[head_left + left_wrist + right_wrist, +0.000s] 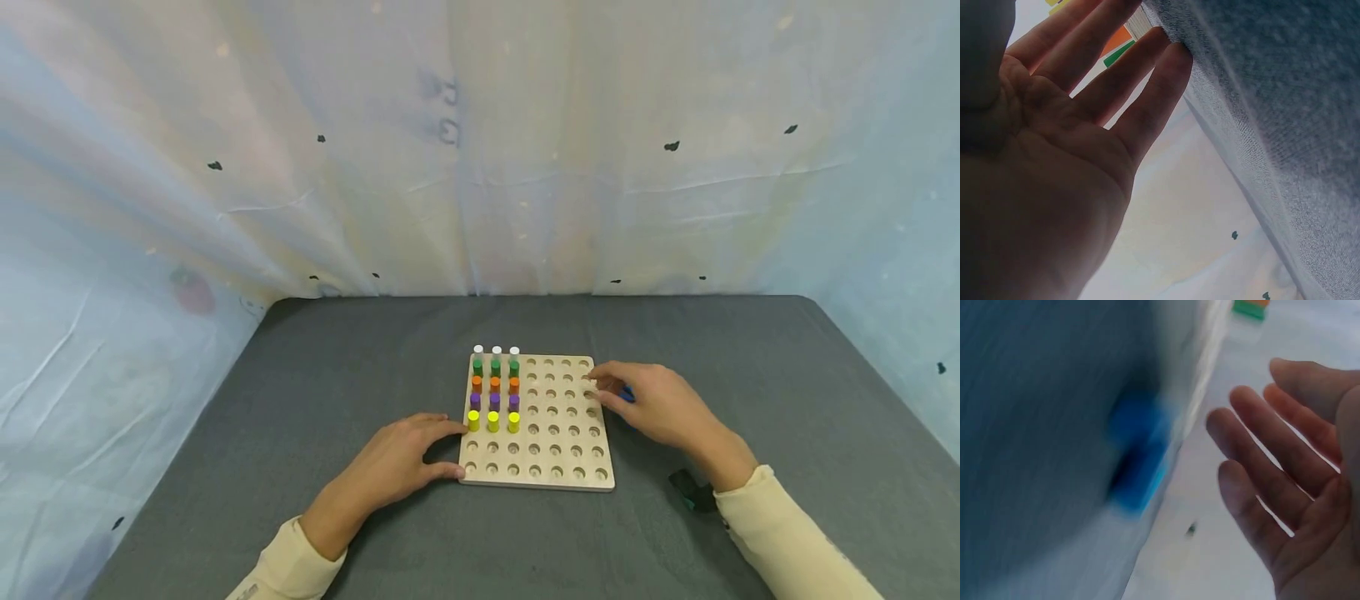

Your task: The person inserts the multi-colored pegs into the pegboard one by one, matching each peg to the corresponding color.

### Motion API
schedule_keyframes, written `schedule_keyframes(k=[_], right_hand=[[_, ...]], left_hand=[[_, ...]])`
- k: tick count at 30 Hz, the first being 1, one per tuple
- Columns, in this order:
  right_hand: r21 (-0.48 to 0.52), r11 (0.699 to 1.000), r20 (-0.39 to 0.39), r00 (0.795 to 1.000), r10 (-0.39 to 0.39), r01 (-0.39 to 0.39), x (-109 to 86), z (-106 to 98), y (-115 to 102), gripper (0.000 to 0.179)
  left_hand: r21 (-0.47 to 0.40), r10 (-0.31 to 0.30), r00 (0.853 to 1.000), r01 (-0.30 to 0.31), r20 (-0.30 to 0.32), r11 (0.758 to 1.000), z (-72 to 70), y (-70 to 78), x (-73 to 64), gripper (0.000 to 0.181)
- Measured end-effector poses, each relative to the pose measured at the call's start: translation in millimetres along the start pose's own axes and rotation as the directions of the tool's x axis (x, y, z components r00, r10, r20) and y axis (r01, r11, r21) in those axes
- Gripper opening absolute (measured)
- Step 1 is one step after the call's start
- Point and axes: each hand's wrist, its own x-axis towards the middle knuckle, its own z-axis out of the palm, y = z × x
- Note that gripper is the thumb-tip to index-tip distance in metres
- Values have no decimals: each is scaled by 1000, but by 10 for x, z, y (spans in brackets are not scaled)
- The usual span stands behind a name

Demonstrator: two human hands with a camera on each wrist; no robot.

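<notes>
A pale wooden pegboard (566, 483) with rows of round holes lies on the grey cloth. Its left columns carry white, green, orange, purple and yellow pegs (492, 422). My left hand (401, 458) rests at the board's left side, thumb by the near corner and fingertips by the yellow row; its fingers (1147, 100) are extended in the left wrist view. Over the right edge, my right hand (656, 404) has its fingers (1260, 444) spread and holds nothing. Blue pegs (1138, 478), blurred in the right wrist view, lie on the cloth below it, mostly hidden from the head view.
Grey cloth (337, 367) covers the table. A pale patterned curtain (525, 167) hangs behind it and along both sides. A small black device (693, 490) is at the right wrist, by the cream sleeve (780, 533).
</notes>
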Motion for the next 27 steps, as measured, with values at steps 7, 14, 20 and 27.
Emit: schedule_keyframes(k=[7,14,20,27], right_hand=[[-118,992,-26,999,32,-34,-75,-189,532,27],[-217,976,-93,994,-53,32,-26,-124,860,25],[-173,985,-117,993,-33,12,-12,-41,823,28],[-59,997,-38,999,39,-41,-15,43,714,32]], left_hand=[[-4,7,1000,-7,-3,1000,12,2,3,56],[-9,15,1000,-15,-13,1000,13,-12,-7,54],[0,20,1000,-20,-22,1000,12,-17,-3,54],[-2,18,1000,-18,-23,1000,19,-12,-7,54]])
